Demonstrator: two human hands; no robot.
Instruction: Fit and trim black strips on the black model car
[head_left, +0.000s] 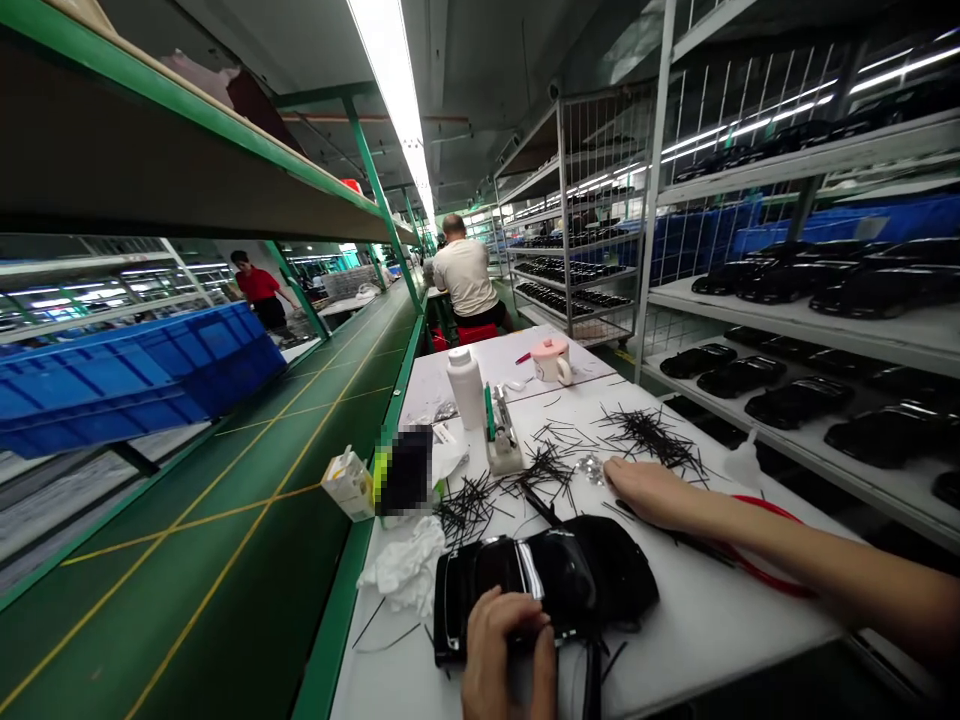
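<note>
A glossy black model car body (555, 580) lies on the white worktable in front of me. My left hand (506, 650) holds its near side, with fingers curled over the edge and the thumb apart from them. To the right, my right hand (649, 490) reaches to a small heap of clear, shiny pieces (590, 470). Its fingertips are drawn together at the heap, and whatever is between them is hidden. Loose thin black strips (649, 435) lie beyond that hand, with more strips (472, 510) behind the car body. A dark, narrow object (592, 680) sticks out below the body.
A white bottle (466, 390), a pink-lidded mug (551, 362), a narrow tray (504, 450), crumpled tissue (409, 565) and a small carton (349, 485) stand about. A green conveyor (247, 560) runs left. Racks of black car bodies (799, 400) line the right. A seated person (461, 270) is ahead.
</note>
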